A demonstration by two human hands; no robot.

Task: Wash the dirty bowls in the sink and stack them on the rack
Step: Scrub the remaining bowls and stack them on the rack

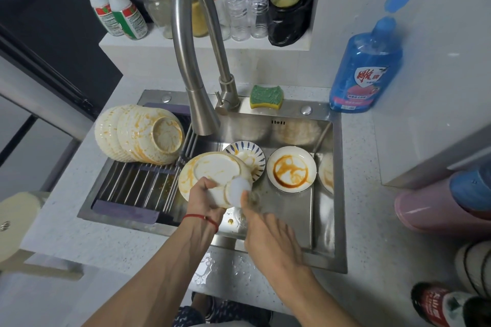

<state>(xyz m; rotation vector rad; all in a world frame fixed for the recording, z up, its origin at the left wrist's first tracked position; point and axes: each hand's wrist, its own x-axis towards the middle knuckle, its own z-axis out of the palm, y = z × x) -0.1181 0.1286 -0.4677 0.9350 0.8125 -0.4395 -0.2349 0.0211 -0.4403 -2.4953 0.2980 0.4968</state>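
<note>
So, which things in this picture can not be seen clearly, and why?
- Right hand, head view: motion blur hides its fingertips and whatever it holds.
- Held dish: the left hand covers its lower edge.
- Dish at the sink's right wall: partly cut off by the wall.
- Blue bottle: label print too small to read.

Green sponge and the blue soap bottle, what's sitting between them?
Only a round metal cap on the sink's rim between sponge and bottle, in the head view.

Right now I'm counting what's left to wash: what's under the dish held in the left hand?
A blue-patterned bowl shows behind the held dish. Directly beneath, the sink floor is hidden by the dish and both hands.
</note>
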